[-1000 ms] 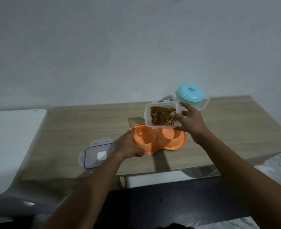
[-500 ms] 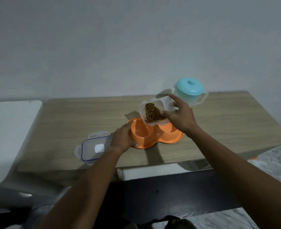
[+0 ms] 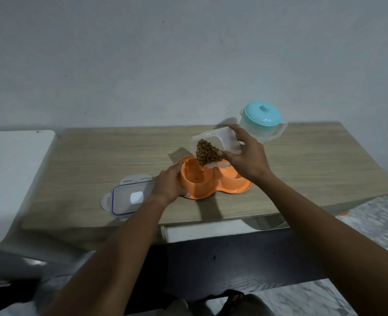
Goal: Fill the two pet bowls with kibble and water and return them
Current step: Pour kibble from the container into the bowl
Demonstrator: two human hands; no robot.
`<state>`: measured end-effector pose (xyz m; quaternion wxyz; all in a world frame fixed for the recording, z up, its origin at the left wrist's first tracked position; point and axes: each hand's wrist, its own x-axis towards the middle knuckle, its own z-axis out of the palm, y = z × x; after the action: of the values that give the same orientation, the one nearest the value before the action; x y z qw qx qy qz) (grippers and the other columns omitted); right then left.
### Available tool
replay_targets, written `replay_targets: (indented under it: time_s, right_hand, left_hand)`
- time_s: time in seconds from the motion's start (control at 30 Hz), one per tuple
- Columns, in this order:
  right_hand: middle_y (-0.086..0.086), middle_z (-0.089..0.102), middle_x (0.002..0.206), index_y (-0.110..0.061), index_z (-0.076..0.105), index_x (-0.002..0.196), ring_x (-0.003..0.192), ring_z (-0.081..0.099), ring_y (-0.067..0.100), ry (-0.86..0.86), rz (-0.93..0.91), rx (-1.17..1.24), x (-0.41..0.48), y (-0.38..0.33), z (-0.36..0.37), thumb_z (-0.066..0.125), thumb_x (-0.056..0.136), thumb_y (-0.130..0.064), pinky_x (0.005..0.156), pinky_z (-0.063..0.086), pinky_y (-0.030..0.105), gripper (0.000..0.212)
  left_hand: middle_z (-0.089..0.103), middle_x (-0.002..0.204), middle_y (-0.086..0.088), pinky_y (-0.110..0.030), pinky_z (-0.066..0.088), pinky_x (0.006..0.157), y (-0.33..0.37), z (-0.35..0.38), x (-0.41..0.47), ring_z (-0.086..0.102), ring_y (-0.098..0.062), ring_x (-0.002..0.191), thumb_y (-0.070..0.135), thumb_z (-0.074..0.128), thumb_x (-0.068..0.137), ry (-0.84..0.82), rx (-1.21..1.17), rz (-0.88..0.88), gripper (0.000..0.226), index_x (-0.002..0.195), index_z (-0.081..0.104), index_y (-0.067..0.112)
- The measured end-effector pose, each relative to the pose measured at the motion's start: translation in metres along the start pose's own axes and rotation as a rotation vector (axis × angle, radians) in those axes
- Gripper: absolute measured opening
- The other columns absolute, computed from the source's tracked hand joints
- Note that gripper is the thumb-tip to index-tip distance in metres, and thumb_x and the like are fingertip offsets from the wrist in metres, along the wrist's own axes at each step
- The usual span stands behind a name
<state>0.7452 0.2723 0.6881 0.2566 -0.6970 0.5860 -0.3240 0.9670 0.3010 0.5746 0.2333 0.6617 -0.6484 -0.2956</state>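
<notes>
An orange double pet bowl (image 3: 230,188) sits near the middle of the wooden table (image 3: 120,156). My left hand (image 3: 169,184) grips its left rim. My right hand (image 3: 247,157) holds a clear plastic container (image 3: 220,140) tilted steeply over the left bowl. Brown kibble (image 3: 208,155) has slid down to the container's lower lip. The left bowl holds at most a few pieces; the right bowl is partly hidden by my hand. A clear water jug with a teal lid (image 3: 262,120) stands behind, at the back right of the table.
The container's clear lid with a blue seal (image 3: 130,198) lies flat left of the bowls, near the table's front edge. A white surface (image 3: 10,179) adjoins the table on the left. A dark bench (image 3: 234,258) stands below the front edge.
My right hand has tipped the container from nearly level to steeply tilted, and the kibble has slid to its lower lip. My left hand stays on the bowl's rim.
</notes>
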Motion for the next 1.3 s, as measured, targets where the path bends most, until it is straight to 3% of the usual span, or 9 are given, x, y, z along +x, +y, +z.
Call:
replay_targets:
  time_s: [0.1,0.3,0.7,0.87,0.93,1.0,1.1,1.2,1.3]
  right_hand:
    - [0.004,0.062,0.143,-0.024,0.050,0.149,0.133,0.055,0.022,0.012,0.003,0.009,-0.001,0.002,0.001,0.087,0.079,-0.027,0.105,0.050,0.039,0.079]
    - [0.007,0.062,0.141,-0.026,0.051,0.148,0.129,0.060,0.027,0.026,0.023,0.035,-0.002,0.003,-0.001,0.088,0.079,-0.024,0.104,0.052,0.044,0.078]
    - [0.009,0.063,0.140,-0.025,0.052,0.147,0.129,0.058,0.027,0.023,0.033,0.060,-0.006,0.004,0.002,0.087,0.079,-0.023,0.103,0.052,0.042,0.076]
    - [0.011,0.062,0.138,-0.030,0.049,0.149,0.126,0.060,0.027,0.026,0.135,0.118,-0.002,0.014,0.005,0.088,0.078,-0.030,0.099,0.055,0.051,0.081]
    - [0.012,0.060,0.139,-0.030,0.047,0.150,0.123,0.061,0.027,0.034,0.224,0.166,0.002,0.022,0.007,0.086,0.079,-0.030,0.090,0.060,0.052,0.081]
    - [0.015,0.059,0.140,-0.028,0.044,0.152,0.116,0.065,0.031,0.042,0.375,0.373,0.006,0.031,0.006,0.083,0.083,-0.023,0.079,0.064,0.051,0.079]
    - [0.020,0.057,0.138,-0.020,0.039,0.155,0.114,0.066,0.037,0.065,0.553,0.641,0.019,0.039,0.007,0.077,0.089,-0.015,0.071,0.065,0.044,0.076]
    - [0.019,0.048,0.148,-0.017,0.040,0.154,0.123,0.059,0.043,0.076,0.629,0.695,0.043,0.046,0.017,0.074,0.091,-0.015,0.066,0.065,0.042,0.072]
    - [0.017,0.049,0.150,-0.015,0.043,0.152,0.123,0.058,0.045,0.041,0.666,0.714,0.069,0.047,0.035,0.070,0.091,-0.014,0.065,0.065,0.043,0.067]
  left_hand:
    - [0.065,0.123,-0.003,-0.035,0.050,0.093,0.001,0.000,0.000,0.061,-0.026,0.110,0.025,0.093,0.047,0.004,-0.006,0.006,0.108,0.143,0.043,0.030]
    - [0.064,0.125,-0.002,-0.039,0.050,0.096,-0.001,0.001,-0.001,0.060,-0.025,0.112,0.026,0.093,0.048,0.002,-0.013,0.011,0.109,0.144,0.041,0.030]
    - [0.065,0.123,-0.004,-0.038,0.050,0.095,-0.003,0.001,0.000,0.060,-0.025,0.110,0.025,0.093,0.049,0.008,-0.022,0.021,0.104,0.141,0.046,0.026]
    - [0.066,0.121,-0.003,-0.038,0.050,0.094,-0.001,0.000,-0.001,0.061,-0.025,0.109,0.023,0.093,0.050,0.008,-0.031,0.021,0.103,0.141,0.046,0.026]
    - [0.065,0.123,-0.004,-0.038,0.050,0.094,0.000,-0.001,-0.001,0.060,-0.025,0.111,0.022,0.092,0.050,0.003,-0.038,0.024,0.103,0.142,0.045,0.026]
    - [0.064,0.125,-0.002,-0.038,0.050,0.094,0.000,-0.003,-0.002,0.059,-0.025,0.112,0.022,0.092,0.050,0.001,-0.037,0.029,0.104,0.143,0.044,0.028]
    - [0.068,0.116,0.004,-0.037,0.053,0.090,0.004,-0.005,-0.002,0.062,-0.019,0.105,0.039,0.091,0.049,-0.004,-0.061,0.027,0.097,0.137,0.048,0.035]
    - [0.072,0.097,0.010,-0.034,0.055,0.082,0.010,-0.005,0.002,0.066,-0.011,0.090,0.065,0.082,0.047,0.027,-0.099,-0.038,0.083,0.122,0.060,0.035]
    - [0.072,0.080,0.010,-0.036,0.058,0.072,0.011,-0.003,0.010,0.067,-0.008,0.074,0.070,0.080,0.042,0.062,-0.095,-0.101,0.071,0.101,0.071,0.030]
